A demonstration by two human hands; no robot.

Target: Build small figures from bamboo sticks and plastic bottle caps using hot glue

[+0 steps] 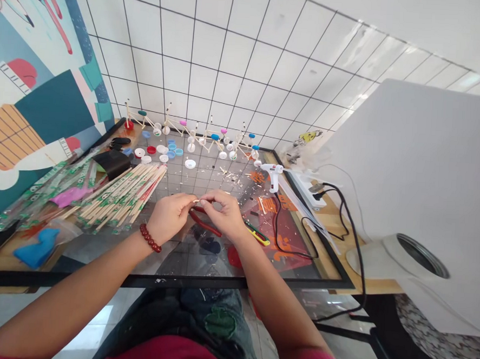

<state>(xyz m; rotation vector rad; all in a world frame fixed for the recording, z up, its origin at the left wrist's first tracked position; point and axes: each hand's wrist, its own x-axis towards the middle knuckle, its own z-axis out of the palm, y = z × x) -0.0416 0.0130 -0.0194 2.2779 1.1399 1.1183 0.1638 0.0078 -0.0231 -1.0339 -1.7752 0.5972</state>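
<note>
My left hand (pixel 173 214), with a red bead bracelet (pixel 150 239) on its wrist, is closed in a pinch near the table's middle. Facing it, my right hand (pixel 224 212) pinches too, and the fingertips of both nearly meet. A tiny pale piece (pixel 197 200) shows between them, too small to name. Red-handled pliers (pixel 207 224) lie on the glass under my hands. Just right of my right hand is a yellow and green cutter (pixel 257 233). Wrapped wooden chopsticks (pixel 121 196) are heaped left of my left hand.
Small stick models with bottle caps (pixel 191 140) line the back edge. Loose caps (pixel 171 153) lie before them. A white glue gun (pixel 273 176) stands at the right, its black cable (pixel 279 230) looping over the table. A power strip (pixel 306 189) and blue bag (pixel 38 247) sit farther out.
</note>
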